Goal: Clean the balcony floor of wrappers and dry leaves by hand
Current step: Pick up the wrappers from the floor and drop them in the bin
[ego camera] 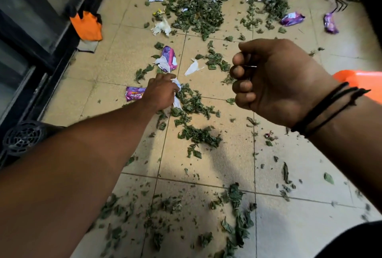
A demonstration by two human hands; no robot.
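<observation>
Down on the tiled balcony floor [299,212], the left hand [160,92] reaches to the middle of the floor and curls its fingers round a crumpled white wrapper [177,100], which sticks out above and below the fist at the edge of a patch of dry leaves [194,105]. Raised nearer the camera, the right hand [275,82] is a loose fist with fingers curled; whether it holds anything cannot be told. Two black bands [326,109] circle its wrist. Just beside the left hand lies a purple wrapper [134,93], and another purple and white wrapper [168,58] lies a little beyond it, near a white scrap [193,67]. A larger heap of leaves [196,15] sits toward the far edge of the floor with more purple wrappers around it. An orange cloth [87,26] rests against the dark door frame along the left edge.
</observation>
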